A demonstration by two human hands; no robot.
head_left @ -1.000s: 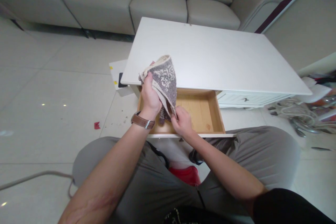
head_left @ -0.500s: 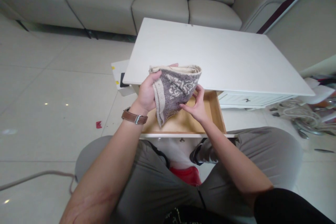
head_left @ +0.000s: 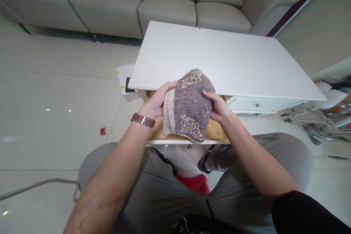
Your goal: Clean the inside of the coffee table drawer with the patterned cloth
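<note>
A folded towel (head_left: 192, 106), grey-purple with cream patterns and a cream border, is held up between both hands. My left hand (head_left: 157, 102) grips its bordered left edge, thumb on top and fingers partly behind the cloth. On the right edge, my right hand (head_left: 218, 106) has its thumb on the front of the towel and the other fingers mostly hidden behind. Below the towel, a wooden drawer (head_left: 156, 131) is pulled out from the white coffee table (head_left: 219, 55); the cloth covers much of its inside.
A grey sofa (head_left: 167, 11) stands behind the table. A white box (head_left: 127, 73) is on the floor at the table's left. Coiled cables (head_left: 307, 117) and clutter lie at the right. A red object (head_left: 193, 184) sits between my legs, and a hose (head_left: 41, 182) runs at lower left.
The towel has turned and opened out, so a broader face with two patterns shows. My right hand has moved up and right, from the towel's lower corner to its right edge.
</note>
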